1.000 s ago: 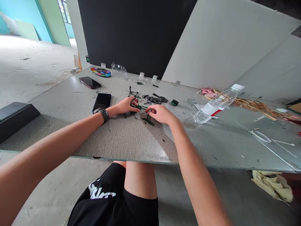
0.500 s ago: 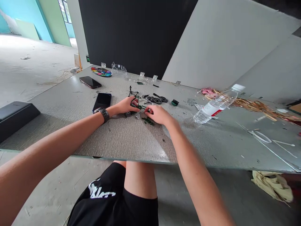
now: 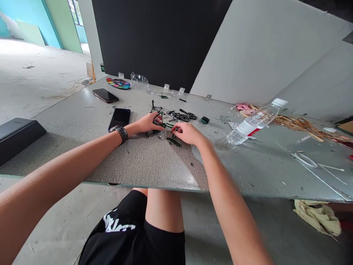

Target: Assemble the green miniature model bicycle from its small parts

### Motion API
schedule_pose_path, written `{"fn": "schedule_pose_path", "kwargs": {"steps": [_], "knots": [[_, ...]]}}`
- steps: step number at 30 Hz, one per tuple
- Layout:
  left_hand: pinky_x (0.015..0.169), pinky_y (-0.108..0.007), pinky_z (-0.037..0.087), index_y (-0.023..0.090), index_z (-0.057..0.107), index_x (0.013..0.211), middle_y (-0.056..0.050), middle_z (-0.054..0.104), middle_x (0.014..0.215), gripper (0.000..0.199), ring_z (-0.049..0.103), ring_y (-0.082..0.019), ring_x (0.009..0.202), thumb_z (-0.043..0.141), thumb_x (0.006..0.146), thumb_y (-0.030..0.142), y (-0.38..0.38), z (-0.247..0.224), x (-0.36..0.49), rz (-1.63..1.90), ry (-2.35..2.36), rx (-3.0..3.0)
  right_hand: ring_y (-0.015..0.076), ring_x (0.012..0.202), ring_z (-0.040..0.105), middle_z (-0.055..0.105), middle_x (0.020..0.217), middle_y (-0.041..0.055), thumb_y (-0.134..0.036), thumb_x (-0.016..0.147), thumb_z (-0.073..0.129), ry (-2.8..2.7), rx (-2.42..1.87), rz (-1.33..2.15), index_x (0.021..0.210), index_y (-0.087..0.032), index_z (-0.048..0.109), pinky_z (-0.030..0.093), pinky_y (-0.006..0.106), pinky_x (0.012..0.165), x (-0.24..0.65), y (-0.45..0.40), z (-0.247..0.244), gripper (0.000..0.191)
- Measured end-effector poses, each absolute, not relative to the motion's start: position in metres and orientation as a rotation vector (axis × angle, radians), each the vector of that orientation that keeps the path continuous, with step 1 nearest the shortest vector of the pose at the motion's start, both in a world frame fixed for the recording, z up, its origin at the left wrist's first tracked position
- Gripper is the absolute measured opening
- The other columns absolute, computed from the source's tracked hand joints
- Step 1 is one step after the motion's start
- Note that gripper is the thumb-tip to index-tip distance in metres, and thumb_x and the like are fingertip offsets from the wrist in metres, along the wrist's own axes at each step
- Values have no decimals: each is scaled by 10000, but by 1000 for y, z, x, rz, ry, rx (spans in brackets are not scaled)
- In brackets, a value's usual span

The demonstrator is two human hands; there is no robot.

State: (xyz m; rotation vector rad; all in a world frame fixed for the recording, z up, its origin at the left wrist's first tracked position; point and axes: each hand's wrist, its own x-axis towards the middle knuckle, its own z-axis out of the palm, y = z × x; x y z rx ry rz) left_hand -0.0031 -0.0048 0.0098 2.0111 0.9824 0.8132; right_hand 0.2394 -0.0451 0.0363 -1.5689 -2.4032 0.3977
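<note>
My left hand is closed on a small dark green frame-like part, low over the table. Just right of it, my right hand has its fingers pinched at the end of a thin green piece; what they grip is too small to make out. Several dark green pieces lie below the right fingers. Behind the hands are small black spoked wheels and a thin black frame. A dark green block sits further right.
Two phones lie left of the parts, near a colourful palette and clear plastic packaging. A tilted water bottle is at right, with white cable ties beyond. A black case sits at far left.
My right hand has shifted slightly right, with its fingers still pinched. My left hand stays almost where it was, with the green part in it.
</note>
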Motion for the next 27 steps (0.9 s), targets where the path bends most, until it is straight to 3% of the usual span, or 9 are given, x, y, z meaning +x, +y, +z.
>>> {"fn": "schedule_pose_path", "kwargs": {"steps": [10,20,27], "knots": [[890,-368,499,174,566,1059,-107,698,1085,474,655,-233,1011,795,707,395,-8,12,-3,793,987,2009,146,638,542,672,749,20,-238,935,546,-2270,-1505,316,1065,-197,720,352,281,616,236,-51,40,221],[874,-362,497,174,578,1049,-100,694,1072,464,656,-230,1012,807,714,399,-2,6,-3,825,982,2035,176,693,569,752,960,85,-214,942,509,-2378,-1635,73,1234,-267,742,320,298,618,227,-40,23,377],[847,-355,496,176,584,1049,-79,699,1011,464,654,-217,973,820,712,390,2,1,-3,849,950,2020,163,627,530,740,867,69,-206,925,538,-2279,-1711,165,1224,-251,755,315,298,597,235,-44,31,373]]}}
